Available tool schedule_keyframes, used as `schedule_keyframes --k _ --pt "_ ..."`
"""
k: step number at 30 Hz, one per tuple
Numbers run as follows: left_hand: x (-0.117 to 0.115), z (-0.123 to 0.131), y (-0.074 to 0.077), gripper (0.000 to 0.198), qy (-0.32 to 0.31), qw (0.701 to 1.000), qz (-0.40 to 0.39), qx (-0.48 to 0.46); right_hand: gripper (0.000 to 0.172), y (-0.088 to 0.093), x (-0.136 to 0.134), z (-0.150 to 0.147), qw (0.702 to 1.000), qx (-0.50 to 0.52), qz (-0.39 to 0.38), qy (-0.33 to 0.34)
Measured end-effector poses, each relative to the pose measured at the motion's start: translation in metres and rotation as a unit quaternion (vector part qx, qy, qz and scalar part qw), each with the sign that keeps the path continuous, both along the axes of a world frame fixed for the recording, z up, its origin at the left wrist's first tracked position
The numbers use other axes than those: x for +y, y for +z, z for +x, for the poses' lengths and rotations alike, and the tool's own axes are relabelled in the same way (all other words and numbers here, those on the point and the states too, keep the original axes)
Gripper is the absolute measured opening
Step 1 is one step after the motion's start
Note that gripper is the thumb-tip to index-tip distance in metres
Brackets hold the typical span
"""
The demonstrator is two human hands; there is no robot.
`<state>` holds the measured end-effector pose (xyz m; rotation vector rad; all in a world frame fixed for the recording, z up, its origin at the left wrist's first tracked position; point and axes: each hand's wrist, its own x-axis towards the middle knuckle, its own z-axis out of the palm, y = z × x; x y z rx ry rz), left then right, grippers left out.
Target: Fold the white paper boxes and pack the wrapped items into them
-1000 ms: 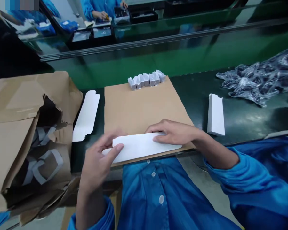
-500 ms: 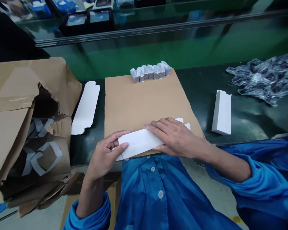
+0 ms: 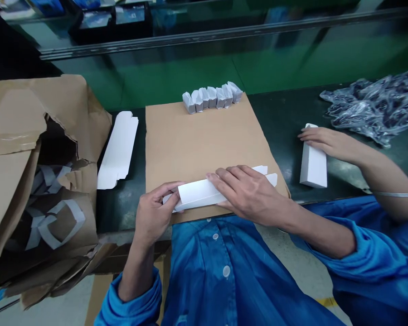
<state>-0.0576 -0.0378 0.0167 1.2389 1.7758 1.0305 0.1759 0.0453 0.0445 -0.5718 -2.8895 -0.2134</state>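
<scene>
Dark green table [image 3: 279,122] holds a brown cardboard sheet [image 3: 197,140]. At six o'clock on it, the left hand [image 3: 154,213] pinches one end of a white paper box [image 3: 199,194]; the right hand [image 3: 248,192] presses it flat. At nine o'clock, a torn carton [image 3: 17,136] holds white strips [image 3: 51,217], maybe paper. Another person's hand [image 3: 326,142] touches a second white box [image 3: 313,160] at three o'clock.

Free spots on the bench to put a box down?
Bare: brown cardboard sheet between the row of small white pieces and the hands; dark bench between sheet and assembled white box. Crowded: near edge, left hand and right hand on the white carton.
</scene>
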Motion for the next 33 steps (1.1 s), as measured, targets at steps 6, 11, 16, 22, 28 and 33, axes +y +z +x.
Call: schedule_keyframes --k 6,11,16,22,28,33 --pt "0.000 -0.010 0.005 0.021 0.000 0.995 0.064 0.070 0.031 0.003 0.002 0.004 0.999 0.004 0.032 -0.010" --pt "-0.009 0.018 0.006 0.050 0.077 0.951 0.287 -0.083 0.044 -0.006 0.008 -0.001 0.969 0.137 0.062 -0.197" --pt "0.002 0.070 -0.008 0.093 0.094 0.962 0.237 -0.093 0.054 -0.022 -0.025 -0.025 0.979 0.157 -0.065 -0.113" --pt "0.012 0.054 -0.011 0.074 0.078 0.979 0.187 -0.006 0.049 0.003 -0.015 -0.025 0.875 0.285 -0.384 -0.080" --pt "0.001 0.040 -0.007 0.054 -0.008 0.977 0.201 0.075 0.023 0.009 0.022 -0.026 0.818 0.310 -0.485 0.007" --pt "-0.002 0.040 -0.007 0.046 -0.070 0.986 0.149 0.037 0.033 0.012 0.044 -0.029 0.643 0.428 -0.626 -0.104"
